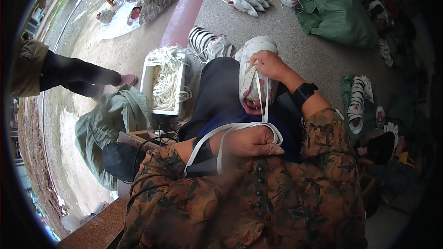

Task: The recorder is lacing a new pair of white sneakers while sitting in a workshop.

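Observation:
A white shoe (244, 76) with a reddish inside rests across my lap, its opening toward me. Bent over its side, my right hand (271, 66) is closed, with the fingers pinching a white shoelace (259, 87) by the eyelets. From there the lace runs down past the shoe's opening to my left hand (254, 142). That hand is closed in front of my belly, the lace looped over it and its slack hanging by the wrist. The fingertips of my left hand are mostly hidden.
A white box (146, 85) heaped with loose laces stands left of my knee. Stacked shoes (210, 44) lie beyond it. Green sacks (339, 18) fill the far right; a grey-green cloth (104, 127) drapes at left. Another person's legs (78, 71) extend from the left.

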`<state>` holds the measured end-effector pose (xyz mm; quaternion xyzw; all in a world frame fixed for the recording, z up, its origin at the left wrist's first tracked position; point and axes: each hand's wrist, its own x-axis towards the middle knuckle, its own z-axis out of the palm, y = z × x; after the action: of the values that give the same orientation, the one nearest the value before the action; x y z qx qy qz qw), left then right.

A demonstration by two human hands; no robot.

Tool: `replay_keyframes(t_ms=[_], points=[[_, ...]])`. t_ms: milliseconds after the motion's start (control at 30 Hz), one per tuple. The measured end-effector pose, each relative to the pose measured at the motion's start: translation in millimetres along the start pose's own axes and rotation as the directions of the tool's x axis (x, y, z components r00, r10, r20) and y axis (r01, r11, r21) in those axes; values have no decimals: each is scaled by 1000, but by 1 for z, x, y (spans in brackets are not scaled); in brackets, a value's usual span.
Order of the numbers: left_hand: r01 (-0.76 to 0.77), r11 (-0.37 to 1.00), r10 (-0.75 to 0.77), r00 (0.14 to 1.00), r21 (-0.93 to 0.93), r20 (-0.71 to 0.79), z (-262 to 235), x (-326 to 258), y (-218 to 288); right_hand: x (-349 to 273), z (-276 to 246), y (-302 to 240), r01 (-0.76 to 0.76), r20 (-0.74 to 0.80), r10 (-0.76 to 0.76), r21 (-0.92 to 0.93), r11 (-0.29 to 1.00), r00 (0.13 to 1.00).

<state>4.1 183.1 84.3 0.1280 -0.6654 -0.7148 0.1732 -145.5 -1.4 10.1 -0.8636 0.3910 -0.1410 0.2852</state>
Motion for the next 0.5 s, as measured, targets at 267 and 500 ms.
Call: replay_keyframes(t_ms=[267, 500], points=[[-7, 1000, 7, 1000, -1, -13, -3, -4, 0, -2, 8, -31, 407, 232, -337, -603, 686, 913], [-104, 994, 106, 992, 28, -63, -6, -5, -2, -3, -7, -20, 386, 181, -344, -531, 755, 921]])
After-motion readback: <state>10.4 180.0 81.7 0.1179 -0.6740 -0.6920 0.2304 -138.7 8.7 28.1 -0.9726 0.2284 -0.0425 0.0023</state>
